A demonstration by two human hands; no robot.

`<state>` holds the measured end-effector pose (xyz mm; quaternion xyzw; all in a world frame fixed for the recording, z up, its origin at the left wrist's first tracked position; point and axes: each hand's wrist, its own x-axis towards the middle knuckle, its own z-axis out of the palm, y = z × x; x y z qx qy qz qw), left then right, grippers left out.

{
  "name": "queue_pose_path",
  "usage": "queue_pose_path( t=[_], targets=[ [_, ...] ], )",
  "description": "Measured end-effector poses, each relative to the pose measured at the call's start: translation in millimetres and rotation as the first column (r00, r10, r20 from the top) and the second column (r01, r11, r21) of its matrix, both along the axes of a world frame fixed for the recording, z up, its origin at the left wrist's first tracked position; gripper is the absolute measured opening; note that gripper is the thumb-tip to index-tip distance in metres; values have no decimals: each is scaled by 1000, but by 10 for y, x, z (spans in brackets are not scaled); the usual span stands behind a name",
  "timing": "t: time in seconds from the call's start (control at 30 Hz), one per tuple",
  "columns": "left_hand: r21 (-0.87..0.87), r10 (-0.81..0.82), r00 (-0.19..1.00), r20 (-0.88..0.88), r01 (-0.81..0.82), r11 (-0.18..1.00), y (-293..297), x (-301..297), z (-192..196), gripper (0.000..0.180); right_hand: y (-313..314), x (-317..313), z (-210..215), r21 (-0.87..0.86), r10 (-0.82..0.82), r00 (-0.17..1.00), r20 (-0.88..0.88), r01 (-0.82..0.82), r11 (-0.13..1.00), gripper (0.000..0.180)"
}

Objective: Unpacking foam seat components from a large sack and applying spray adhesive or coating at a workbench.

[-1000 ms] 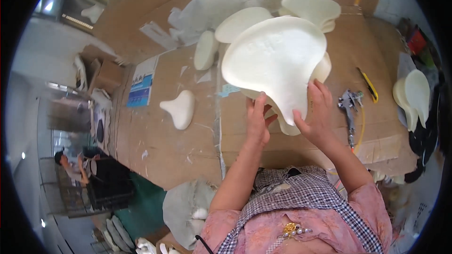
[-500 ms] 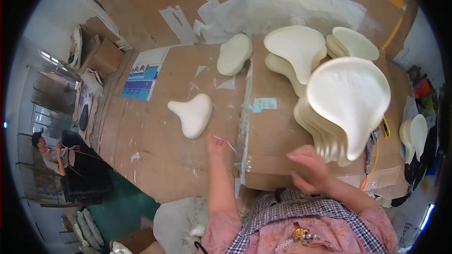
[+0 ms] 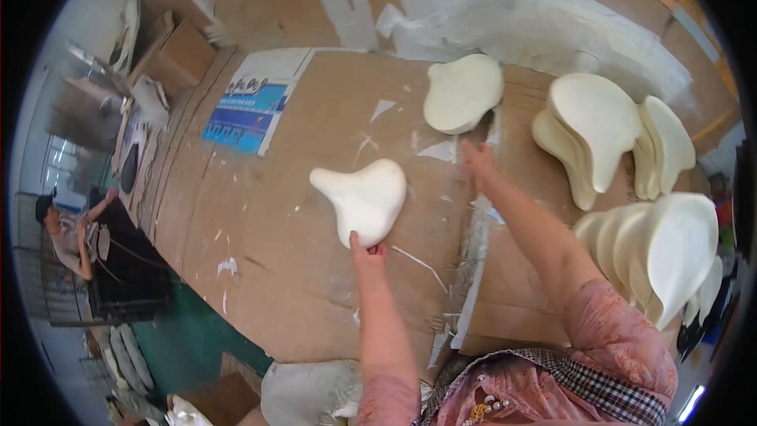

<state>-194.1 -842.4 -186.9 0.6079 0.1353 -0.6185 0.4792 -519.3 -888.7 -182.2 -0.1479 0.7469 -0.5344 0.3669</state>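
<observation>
A cream bicycle saddle pad (image 3: 364, 201) lies on the cardboard-covered table in front of me. My left hand (image 3: 367, 251) grips its near rounded end, thumb on top and fingers at the edge. Farther away and to the right rests a second saddle pad (image 3: 464, 93). My right hand (image 3: 478, 159) reaches to the near edge of that pad, fingers stretched out and slightly blurred; whether they touch it is unclear. Beside my left hand, a thin white strip (image 3: 422, 264) lies on the table.
Stacked saddle pads (image 3: 595, 126) stand at the right, with a larger leaning stack (image 3: 682, 248) nearer me. White scraps (image 3: 382, 110) dot the cardboard (image 3: 268, 213). A blue printed panel (image 3: 248, 114) is at the far left. Beyond the table's left edge another person (image 3: 75, 237) stands by dark material.
My left hand has let go of the thin white strip and taken hold of the nearer saddle pad. My right hand has moved from near my body out to the farther pad. The view has shifted.
</observation>
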Motion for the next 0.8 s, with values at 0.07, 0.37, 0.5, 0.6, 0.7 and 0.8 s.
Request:
queue_pose_path(
  t=[0.07,0.37,0.5,0.6,0.7,0.8],
  targets=[
    [134,-47,998,40,41,990,13,50,39,61,-245,10,44,112,-27,999,32,23,993,75],
    [68,48,998,32,-50,996,-85,28,160,48,-701,-36,332,18,-193,916,351,199,980,44],
    [-365,156,985,71,-119,923,-120,86,392,47,-65,-9,906,-52,-51,940,338,73,996,42],
    [-493,138,969,207,-19,870,-23,445,784,49,741,20,1646,-173,165,950,264,-122,977,44],
    [-515,135,942,307,44,856,292,838,1075,51,1451,-126,2023,-198,461,870,175,-427,882,53],
    [-576,175,879,443,130,807,692,902,1478,53,1967,-371,2316,23,756,651,71,-758,652,51]
  ],
)
